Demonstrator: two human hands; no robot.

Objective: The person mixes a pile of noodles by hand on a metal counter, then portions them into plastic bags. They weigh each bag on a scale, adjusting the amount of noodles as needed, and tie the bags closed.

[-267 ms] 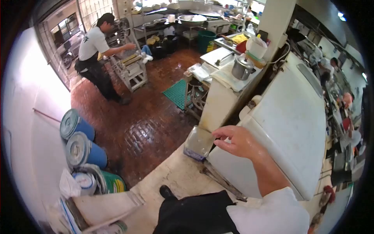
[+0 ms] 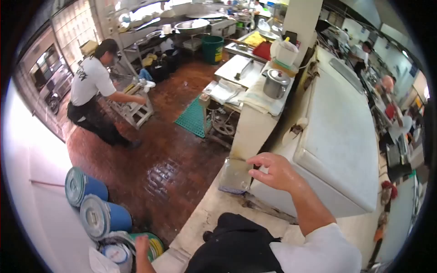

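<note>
My right hand (image 2: 273, 172) reaches out in front of me, thumb apart from the slightly bent fingers, with nothing between them. In this view its fingertips overlap the edge of a clear plastic container (image 2: 236, 175) standing on the ledge at the foot of the counter. Beside the hand and wrist rises a large white chest freezer (image 2: 339, 132). My left hand (image 2: 142, 245) shows low at the left, blurred, its fingers not distinct. It overlaps a green and yellow bucket (image 2: 155, 245), next to a white lidded tub (image 2: 117, 254).
Two blue lidded drums (image 2: 107, 216) stand along the left wall. A person (image 2: 93, 86) in a white shirt bends over a machine (image 2: 132, 102) on the wet red floor (image 2: 159, 177). A steel pot (image 2: 276, 84) sits on the counter beyond the freezer. A green mat (image 2: 193, 117) lies by a worktable.
My left hand has come into view at the lower left. My right hand stays raised in nearly the same pose. The view has shifted forward, and the other person leans lower.
</note>
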